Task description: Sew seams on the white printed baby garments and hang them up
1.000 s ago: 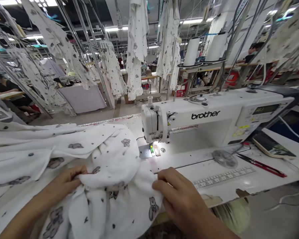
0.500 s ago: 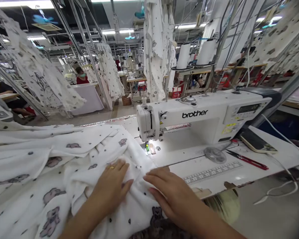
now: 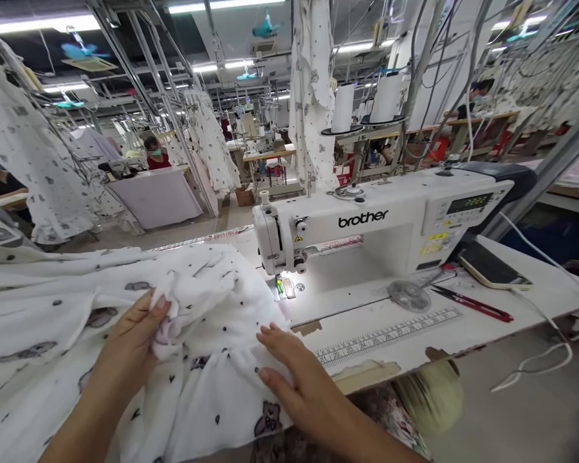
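Observation:
White fabric (image 3: 217, 386) printed with grey bears and small dark marks spreads over the left of the sewing table in loose folds. My left hand (image 3: 137, 337) pinches a bunched fold of it between thumb and fingers, raised a little above the rest. My right hand (image 3: 299, 376) lies with fingers stretched on the fabric's right edge, thumb apart. Just beyond them stands a white sewing machine (image 3: 367, 206), its lamp lighting the presser foot (image 3: 280, 285). The fabric's edge ends close to the left of the foot.
Right of the machine's needle area lie a ruler strip (image 3: 390, 334), a clear round dish (image 3: 409, 296), red-handled thread snips (image 3: 473, 303) and a phone (image 3: 495, 265) with a white cable. Thread cones (image 3: 386, 98) stand behind. Printed cloth hangs around; people sit at machines farther back.
My left hand has moved left and gathered up a fold of the fabric. My right hand has shifted slightly left. The machine's display now shows lit digits, and the view has shifted a little.

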The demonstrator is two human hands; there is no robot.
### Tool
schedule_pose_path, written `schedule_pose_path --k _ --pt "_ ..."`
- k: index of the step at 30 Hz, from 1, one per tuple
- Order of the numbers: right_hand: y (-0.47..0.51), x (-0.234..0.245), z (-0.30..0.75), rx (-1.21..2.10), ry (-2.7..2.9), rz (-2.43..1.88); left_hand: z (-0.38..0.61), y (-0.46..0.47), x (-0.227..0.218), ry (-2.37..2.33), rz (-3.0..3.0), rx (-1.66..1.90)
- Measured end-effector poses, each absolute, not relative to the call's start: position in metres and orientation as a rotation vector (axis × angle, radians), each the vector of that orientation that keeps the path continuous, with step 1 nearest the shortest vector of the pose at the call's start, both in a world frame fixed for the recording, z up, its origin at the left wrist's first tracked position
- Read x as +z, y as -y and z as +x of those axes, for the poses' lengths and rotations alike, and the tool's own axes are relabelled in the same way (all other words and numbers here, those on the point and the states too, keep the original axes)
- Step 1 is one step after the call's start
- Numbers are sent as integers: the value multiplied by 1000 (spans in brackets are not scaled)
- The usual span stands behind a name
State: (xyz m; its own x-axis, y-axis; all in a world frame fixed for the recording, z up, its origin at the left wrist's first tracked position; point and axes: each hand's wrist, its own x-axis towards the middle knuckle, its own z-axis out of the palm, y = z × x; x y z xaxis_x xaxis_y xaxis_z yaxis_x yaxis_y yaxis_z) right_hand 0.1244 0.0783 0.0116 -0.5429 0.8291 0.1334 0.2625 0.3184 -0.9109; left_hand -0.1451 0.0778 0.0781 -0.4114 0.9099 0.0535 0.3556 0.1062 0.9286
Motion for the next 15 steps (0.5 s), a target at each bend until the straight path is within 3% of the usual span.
schedule_pose_path --k 2,6,10,15 --pt "-80 10 131 1489 1622 -880 -123 -63 84 -1777 1393 1154" --pt "-81 2 140 1925 1201 -699 -82 -46 72 -1496 1934 400" --pt "-75 -2 146 1831 1359 -812 -69 -61 66 -1424 2032 298" --pt "-66 6 150 1388 1814 -941 -67 -98 83 -1446 2223 317"
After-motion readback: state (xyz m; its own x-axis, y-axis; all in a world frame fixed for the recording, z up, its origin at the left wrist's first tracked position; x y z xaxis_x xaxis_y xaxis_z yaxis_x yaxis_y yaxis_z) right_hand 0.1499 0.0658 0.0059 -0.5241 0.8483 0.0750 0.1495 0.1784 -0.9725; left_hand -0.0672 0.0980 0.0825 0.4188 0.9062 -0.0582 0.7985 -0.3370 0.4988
